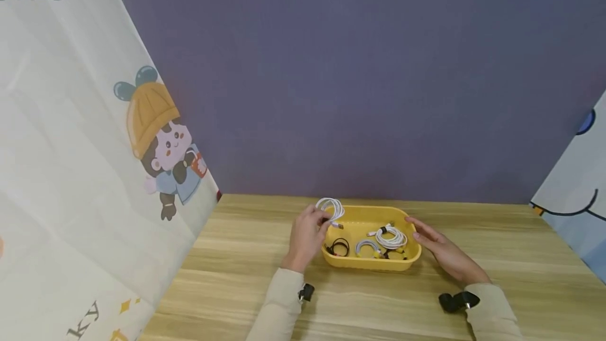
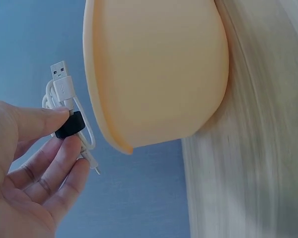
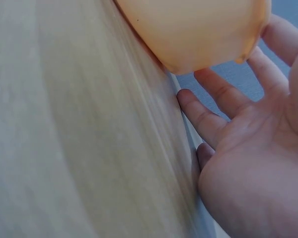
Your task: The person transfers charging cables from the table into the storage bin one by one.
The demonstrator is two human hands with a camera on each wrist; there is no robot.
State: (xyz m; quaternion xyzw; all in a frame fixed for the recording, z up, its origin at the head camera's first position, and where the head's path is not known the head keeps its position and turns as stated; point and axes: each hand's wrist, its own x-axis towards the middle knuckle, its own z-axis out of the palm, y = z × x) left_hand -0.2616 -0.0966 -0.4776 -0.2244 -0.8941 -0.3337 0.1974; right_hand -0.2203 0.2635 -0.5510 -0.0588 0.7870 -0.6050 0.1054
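In the head view my left hand (image 1: 305, 238) pinches a coiled white USB cable (image 1: 337, 212) above the left end of a yellow basket (image 1: 369, 263). The left wrist view shows thumb and fingertips on the black strap (image 2: 69, 126) round the coil, its USB plug (image 2: 63, 88) pointing up. At the basket's right end, my right hand (image 1: 442, 254) has its fingers loosely spread, the fingertips right at the rim. Inside the basket lie another white cable coil (image 1: 390, 247), a grey coil (image 1: 363, 242) and a black coil (image 1: 334, 250).
The basket stands on a wood-grain table (image 1: 246, 257), close to the dark blue-grey wall (image 1: 355, 93) behind it. A white printed sheet (image 1: 71, 146) with a cartoon figure hangs on the left. Another printed sheet (image 1: 573, 193) is at the right edge.
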